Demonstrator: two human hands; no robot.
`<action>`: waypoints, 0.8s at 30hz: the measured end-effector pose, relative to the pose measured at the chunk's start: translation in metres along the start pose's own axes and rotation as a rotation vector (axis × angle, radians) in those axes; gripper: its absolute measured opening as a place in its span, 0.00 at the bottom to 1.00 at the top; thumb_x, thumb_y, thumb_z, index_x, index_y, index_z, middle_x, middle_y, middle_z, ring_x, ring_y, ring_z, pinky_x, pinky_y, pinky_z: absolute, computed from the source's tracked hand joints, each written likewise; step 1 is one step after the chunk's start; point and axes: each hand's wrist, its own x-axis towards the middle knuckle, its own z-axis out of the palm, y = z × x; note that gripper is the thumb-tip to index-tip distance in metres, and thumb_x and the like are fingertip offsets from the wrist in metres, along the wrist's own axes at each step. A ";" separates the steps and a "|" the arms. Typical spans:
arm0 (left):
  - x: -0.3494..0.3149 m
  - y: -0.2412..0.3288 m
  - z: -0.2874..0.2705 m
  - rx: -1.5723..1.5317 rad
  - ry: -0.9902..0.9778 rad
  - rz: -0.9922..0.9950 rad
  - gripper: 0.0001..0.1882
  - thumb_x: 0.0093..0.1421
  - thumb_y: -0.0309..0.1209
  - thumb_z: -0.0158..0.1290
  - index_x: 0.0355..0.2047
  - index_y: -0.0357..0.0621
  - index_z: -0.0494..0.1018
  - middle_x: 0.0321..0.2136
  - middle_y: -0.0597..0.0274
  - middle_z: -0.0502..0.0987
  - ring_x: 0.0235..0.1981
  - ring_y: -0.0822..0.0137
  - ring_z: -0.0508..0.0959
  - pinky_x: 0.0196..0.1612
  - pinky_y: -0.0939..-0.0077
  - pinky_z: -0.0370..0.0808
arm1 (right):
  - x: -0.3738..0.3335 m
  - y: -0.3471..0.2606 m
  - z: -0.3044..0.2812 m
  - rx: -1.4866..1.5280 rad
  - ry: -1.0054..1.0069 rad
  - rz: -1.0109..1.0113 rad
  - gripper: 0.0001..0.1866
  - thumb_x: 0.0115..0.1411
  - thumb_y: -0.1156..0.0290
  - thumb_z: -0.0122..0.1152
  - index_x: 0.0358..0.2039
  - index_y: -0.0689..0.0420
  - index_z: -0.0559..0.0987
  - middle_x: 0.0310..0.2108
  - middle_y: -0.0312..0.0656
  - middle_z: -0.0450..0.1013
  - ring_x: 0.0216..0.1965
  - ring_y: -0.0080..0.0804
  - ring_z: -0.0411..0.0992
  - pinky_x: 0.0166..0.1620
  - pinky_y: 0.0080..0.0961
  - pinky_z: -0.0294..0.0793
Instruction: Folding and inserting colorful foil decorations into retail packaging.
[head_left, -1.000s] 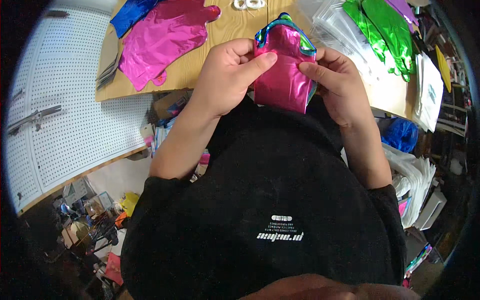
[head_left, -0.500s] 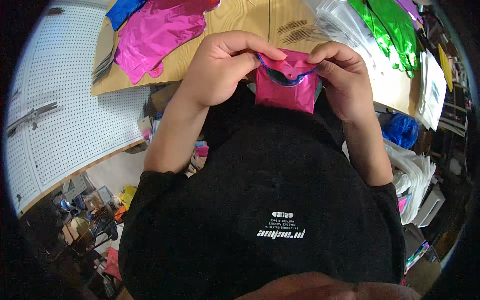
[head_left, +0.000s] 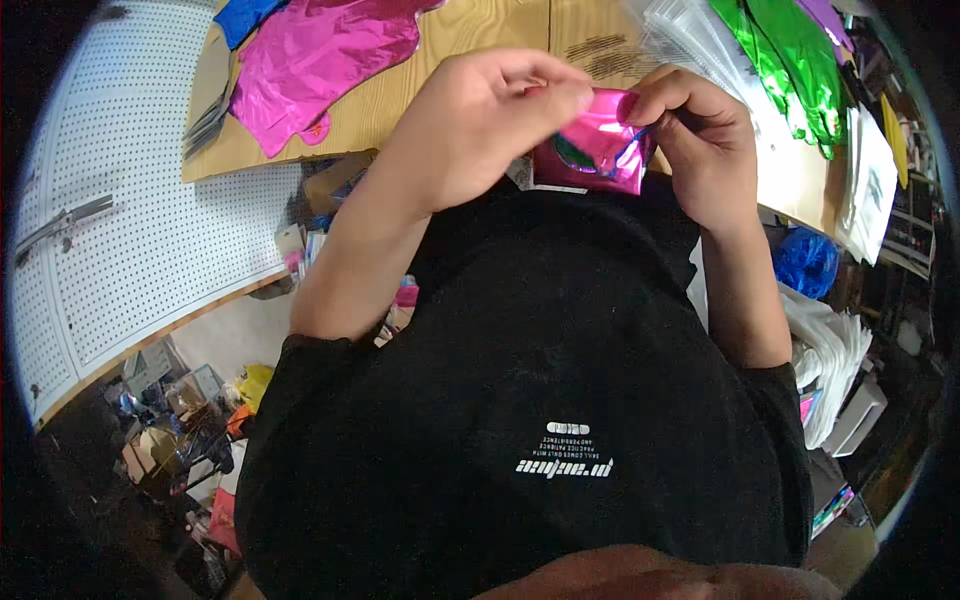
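A small folded pink foil balloon, shiny with a dark blue rim and a green patch, is held up in front of my black shirt at the table's near edge. My left hand is closed in a pinch at its upper left, slightly smeared by motion; the fingertips partly cover the foil. On the other side, my right hand pinches the upper right corner between thumb and curled forefinger. The foil's upper flap looks bent and catches the light.
On the wooden table lie a flat pink foil balloon, blue foil and green foil. Clear plastic sleeves are at the back right. White pegboard stands left; a blue bundle and white bags are right.
My left hand has moved up and right, across the foil's upper edge. The foil has shifted slightly right, its lower edge has risen, and it now looks tilted. My right hand keeps its pinch.
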 end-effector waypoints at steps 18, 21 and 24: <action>0.010 -0.005 -0.004 0.114 -0.003 -0.076 0.14 0.68 0.27 0.58 0.50 0.31 0.79 0.35 0.57 0.85 0.33 0.73 0.84 0.37 0.79 0.81 | 0.030 -0.005 -0.010 0.099 -0.071 0.438 0.10 0.65 0.69 0.68 0.43 0.60 0.84 0.35 0.34 0.81 0.34 0.17 0.76 0.38 0.17 0.73; 0.010 -0.008 -0.010 0.004 -0.010 -0.118 0.13 0.69 0.26 0.57 0.50 0.30 0.78 0.37 0.55 0.85 0.36 0.70 0.85 0.40 0.77 0.84 | 0.031 -0.004 -0.006 0.125 -0.039 0.407 0.09 0.62 0.75 0.70 0.42 0.63 0.84 0.36 0.37 0.82 0.36 0.20 0.78 0.43 0.19 0.77; 0.011 -0.012 -0.013 -0.026 -0.028 -0.112 0.13 0.69 0.26 0.56 0.51 0.30 0.77 0.38 0.54 0.85 0.37 0.69 0.86 0.42 0.75 0.85 | 0.028 -0.004 -0.005 0.080 -0.033 0.413 0.10 0.62 0.76 0.70 0.43 0.65 0.83 0.36 0.39 0.82 0.39 0.23 0.80 0.47 0.21 0.78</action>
